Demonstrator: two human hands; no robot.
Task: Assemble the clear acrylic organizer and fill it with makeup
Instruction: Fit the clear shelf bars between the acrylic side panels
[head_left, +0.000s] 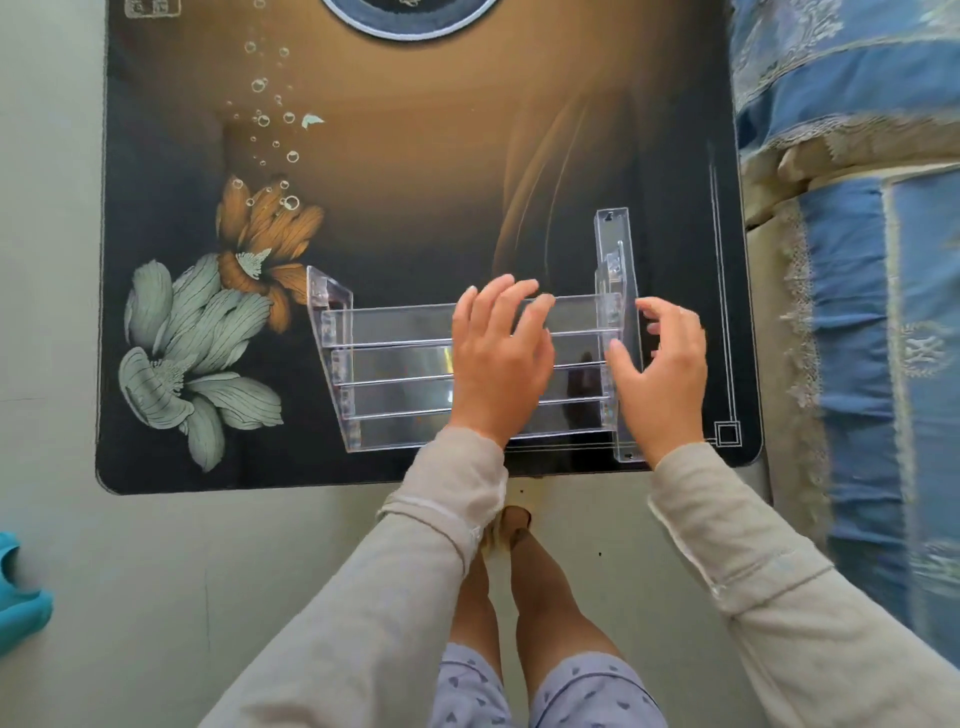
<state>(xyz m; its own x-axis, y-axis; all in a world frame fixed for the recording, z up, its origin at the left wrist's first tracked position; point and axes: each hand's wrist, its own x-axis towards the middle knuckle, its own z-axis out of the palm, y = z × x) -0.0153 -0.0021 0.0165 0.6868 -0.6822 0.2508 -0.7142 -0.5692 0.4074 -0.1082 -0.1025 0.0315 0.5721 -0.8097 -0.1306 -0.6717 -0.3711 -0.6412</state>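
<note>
One clear, stepped acrylic organizer (395, 374) on glossy floral tabletop (415, 208)

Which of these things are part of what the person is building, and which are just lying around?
Job: clear acrylic organizer, left hand, right hand.
Lying about: blue bedding, turquoise object, floral table top.

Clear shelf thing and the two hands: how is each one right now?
Clear acrylic organizer: on the table, empty, no makeup in it.
Right side panel: at the shelves' right end; joined or not, cannot tell.
Left hand: fingers spread, resting on the shelves.
Right hand: fingers curved either side of the right side panel; contact unclear.
Table: carries the organizer.
</note>
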